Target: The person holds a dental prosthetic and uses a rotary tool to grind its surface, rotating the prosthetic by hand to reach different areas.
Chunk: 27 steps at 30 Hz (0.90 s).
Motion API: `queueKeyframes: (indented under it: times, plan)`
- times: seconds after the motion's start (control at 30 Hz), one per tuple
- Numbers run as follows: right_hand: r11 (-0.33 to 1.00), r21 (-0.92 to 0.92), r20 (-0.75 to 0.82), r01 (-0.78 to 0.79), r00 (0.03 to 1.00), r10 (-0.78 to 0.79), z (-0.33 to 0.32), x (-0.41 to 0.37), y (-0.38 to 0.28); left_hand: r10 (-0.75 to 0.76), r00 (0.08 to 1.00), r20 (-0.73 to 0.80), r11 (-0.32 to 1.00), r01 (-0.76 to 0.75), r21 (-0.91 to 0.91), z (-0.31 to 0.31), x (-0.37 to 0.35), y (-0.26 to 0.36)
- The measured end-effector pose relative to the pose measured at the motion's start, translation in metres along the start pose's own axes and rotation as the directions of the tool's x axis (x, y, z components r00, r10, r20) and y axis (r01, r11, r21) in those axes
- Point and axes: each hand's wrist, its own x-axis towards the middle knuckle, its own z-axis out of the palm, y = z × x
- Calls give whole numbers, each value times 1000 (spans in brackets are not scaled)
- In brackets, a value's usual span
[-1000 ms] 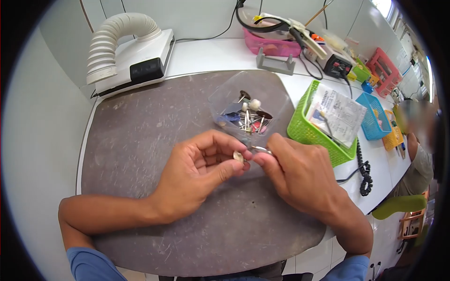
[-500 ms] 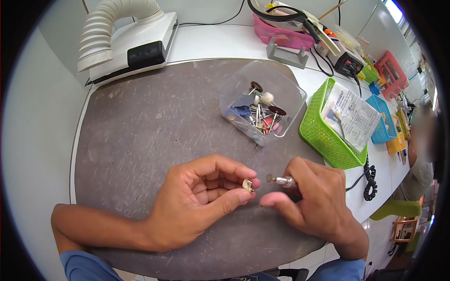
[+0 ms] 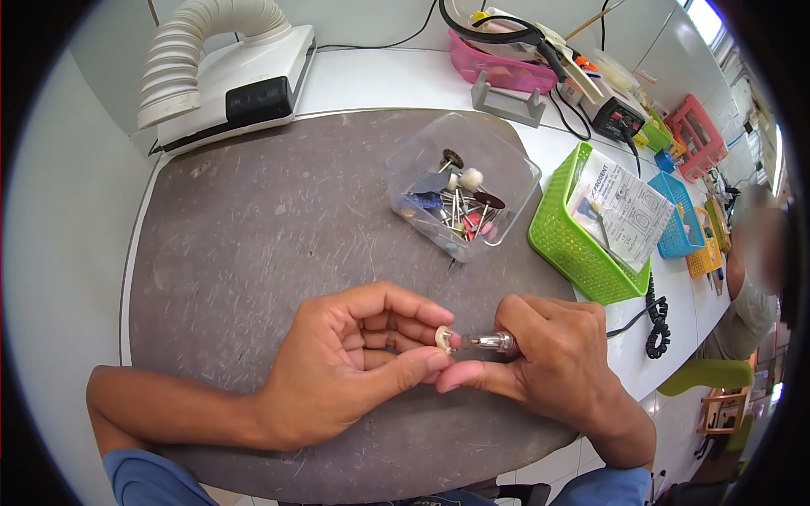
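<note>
Between the thumb and fingertips of my left hand (image 3: 342, 375) is a small cream-coloured dental piece (image 3: 443, 339), tooth-like, with a bit of metal showing on it. My right hand (image 3: 561, 354) is wrapped round a metal rotary handpiece (image 3: 499, 341), which points left. A small round bit at the handpiece's nose lies just right of the dental piece, blurred. The right thumb is stretched toward the left thumb, its tip right by it. Both hands are over the worn brown work mat (image 3: 245, 244).
A clear tub (image 3: 527, 198) of mounted polishing bits stands beyond my hands. Right of it is a green basket (image 3: 582, 253) holding a printed sheet (image 3: 629, 211). A white hose (image 3: 173, 67) unit stands back left, a grey stand (image 3: 506, 105) at the back. A person (image 3: 751, 312) sits far right.
My right hand has moved left with the handpiece, bringing its bit close to the dental piece and its thumb up to the left thumb. The left hand keeps its grip.
</note>
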Motion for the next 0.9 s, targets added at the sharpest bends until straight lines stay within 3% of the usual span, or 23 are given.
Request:
queueKeyframes:
  times: [0.63, 0.9]
  plan:
    - [1000, 3, -2, 20, 1000, -20, 3, -1, 2, 56, 995, 77, 997, -59, 43, -6, 3, -6]
    - [999, -4, 43, 54, 998, -53, 2, 0, 2, 16, 997, 80, 999, -20, 50, -6, 2, -3]
